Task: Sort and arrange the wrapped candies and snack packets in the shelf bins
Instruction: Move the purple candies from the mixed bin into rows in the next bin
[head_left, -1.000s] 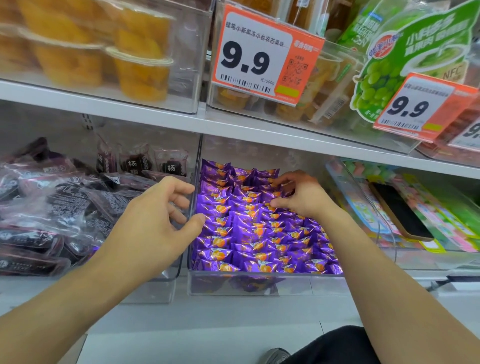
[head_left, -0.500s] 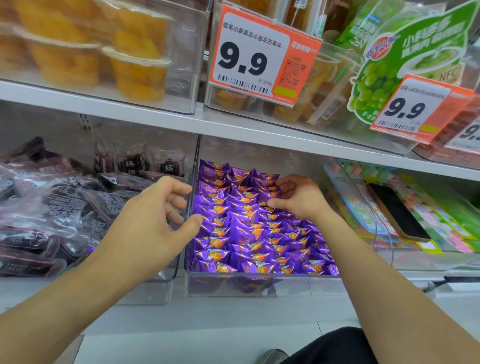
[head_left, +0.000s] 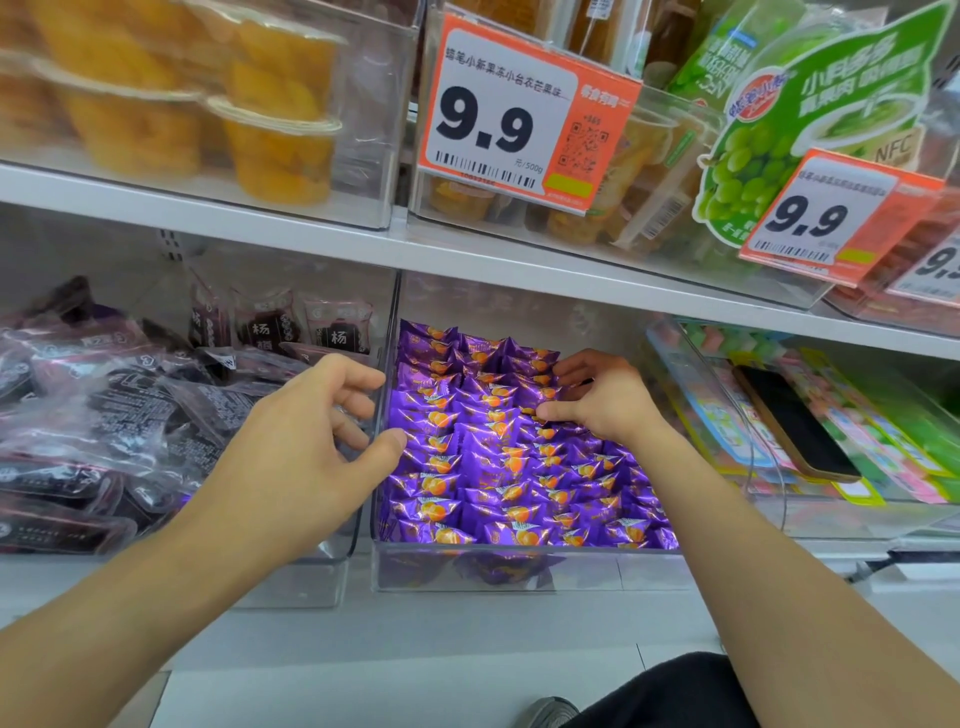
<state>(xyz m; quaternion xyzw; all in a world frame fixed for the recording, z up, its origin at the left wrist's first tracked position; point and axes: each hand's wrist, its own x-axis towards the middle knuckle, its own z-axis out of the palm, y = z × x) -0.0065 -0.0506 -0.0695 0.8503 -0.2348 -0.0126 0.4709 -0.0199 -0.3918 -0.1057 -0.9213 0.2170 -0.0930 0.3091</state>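
While both arms reach toward a shop shelf, the right hand (head_left: 602, 400) rests inside a clear bin (head_left: 519, 569) packed with rows of purple candies (head_left: 498, 467), each wrapper printed with an orange fruit. Its fingers are curled down onto the far rows, thumb and forefinger close together on the wrappers; whether they actually pinch one cannot be told. The left hand (head_left: 306, 447) hangs at the bin's left wall, fingers loosely curled and a little spread, thumb pointing right toward the candies, holding nothing. To the left sits another clear bin (head_left: 332, 577) heaped with dark snack packets (head_left: 119, 415) in see-through wrappers. To the right, a third bin holds green and pink packs (head_left: 883, 447), with a black phone (head_left: 795, 421) lying on top of them. On the shelf above stand cups of yellow fruit jelly (head_left: 275, 150) on the left, an orange price tag (head_left: 524, 114) reading 9.9 in the middle, and a green grape sign (head_left: 810, 119) with a second price tag (head_left: 826, 218) on the right.
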